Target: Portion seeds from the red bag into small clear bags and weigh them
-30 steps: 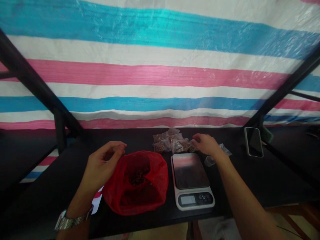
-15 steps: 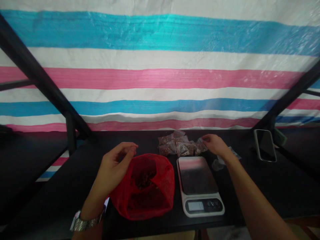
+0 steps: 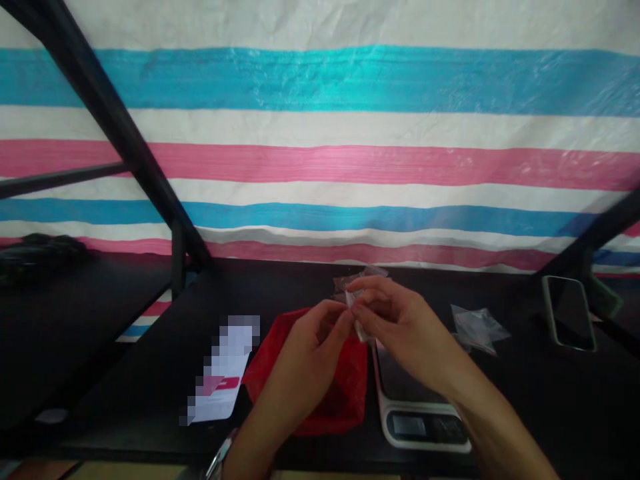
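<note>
My left hand (image 3: 315, 347) and my right hand (image 3: 400, 327) meet above the table, fingertips pinched on a small clear plastic bag (image 3: 361, 331). Fingers cover most of it, so its contents cannot be made out. Below my left hand stands an open red plastic bag (image 3: 353, 393), its inside largely hidden by the hand. A white kitchen scale (image 3: 390, 437) with a dark top and a small display lies under my right hand and forearm. Several filled clear packets (image 3: 343, 285) lie behind the hands, mostly covered by them.
Flat clear plastic bags (image 3: 480, 328) lie right of the scale. A phone (image 3: 570, 313) rests farther right. To the left, a partly blurred white-screened item (image 3: 225, 373) lies on the black table (image 3: 135, 400). Dark metal bars (image 3: 125, 140) slant before a striped sheet (image 3: 350, 160).
My right hand has moved left from the packets, and my left hand has moved right to meet it. A small clear bag is now held between them. The view has shifted slightly.
</note>
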